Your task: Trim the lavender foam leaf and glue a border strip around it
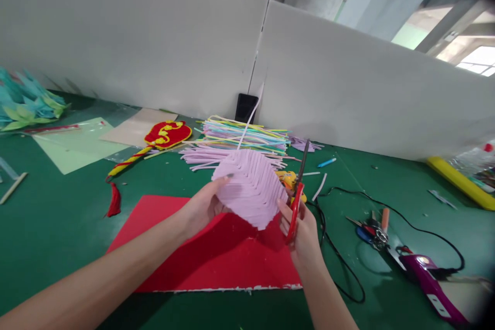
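A pale purple leaf shape (251, 185), made of narrow strips laid in a V pattern, is held up in front of me. From its top a thin pale stem (249, 121) points up. My left hand (204, 201) pinches its left edge, thumb on the face. My right hand (299, 229) touches its lower right edge with the fingertips and has red-handled scissors (296, 206) hooked in it, blades pointing up. Below the leaf lies a red sheet (216, 263) with a ragged white front edge.
Behind the leaf lie several coloured strips (247, 134) and a black phone (246, 107) against the partition. To the left are a red and yellow fan-shaped piece (168, 135) and a green sheet (73, 147). At right lie a purple corded tool (429, 278), keys (375, 232) and a black cable (344, 268).
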`<action>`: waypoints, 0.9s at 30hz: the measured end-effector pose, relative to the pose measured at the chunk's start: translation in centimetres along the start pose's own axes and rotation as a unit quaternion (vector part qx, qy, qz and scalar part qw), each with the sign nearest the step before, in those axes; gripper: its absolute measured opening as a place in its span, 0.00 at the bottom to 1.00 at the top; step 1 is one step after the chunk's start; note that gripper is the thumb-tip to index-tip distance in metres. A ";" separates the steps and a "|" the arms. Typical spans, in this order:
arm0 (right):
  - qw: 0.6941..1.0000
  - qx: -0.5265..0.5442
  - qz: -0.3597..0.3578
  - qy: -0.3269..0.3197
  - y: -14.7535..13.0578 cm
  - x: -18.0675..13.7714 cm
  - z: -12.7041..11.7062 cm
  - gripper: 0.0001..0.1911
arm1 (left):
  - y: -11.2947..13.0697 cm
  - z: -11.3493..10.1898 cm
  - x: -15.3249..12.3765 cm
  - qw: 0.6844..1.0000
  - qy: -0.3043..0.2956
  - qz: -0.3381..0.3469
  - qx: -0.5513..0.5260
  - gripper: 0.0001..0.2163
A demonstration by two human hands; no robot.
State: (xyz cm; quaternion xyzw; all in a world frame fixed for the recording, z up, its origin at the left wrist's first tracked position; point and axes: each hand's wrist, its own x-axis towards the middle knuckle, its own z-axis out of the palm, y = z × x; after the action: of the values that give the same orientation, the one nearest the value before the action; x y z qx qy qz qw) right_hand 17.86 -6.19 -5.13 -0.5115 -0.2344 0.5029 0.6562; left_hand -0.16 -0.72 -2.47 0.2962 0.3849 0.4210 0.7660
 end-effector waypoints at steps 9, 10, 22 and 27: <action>0.998 0.010 -0.029 0.047 -0.2 0.1 -0.3 0.24 | 1.0 -1.1 0.6 0.983 -0.036 -0.014 0.178 0.12; 0.999 0.010 -0.034 0.041 -0.2 0.1 -0.3 0.24 | 1.1 -1.2 0.5 0.979 -0.038 -0.016 0.201 0.13; 0.987 -0.110 -0.018 -0.115 -0.1 -0.7 0.4 0.21 | 2.5 -0.4 -1.0 0.821 -0.234 0.054 0.518 0.12; 0.986 -0.121 -0.086 -0.078 0.4 -0.9 0.4 0.17 | 2.1 -0.5 -0.7 0.823 -0.177 0.110 0.528 0.10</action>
State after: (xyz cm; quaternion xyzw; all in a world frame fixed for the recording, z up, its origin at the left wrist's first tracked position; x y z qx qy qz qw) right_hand 17.06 -6.84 -5.13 -0.5241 -0.3872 0.4507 0.6102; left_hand -1.68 -0.25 -0.83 0.7653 0.3709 0.1755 0.4959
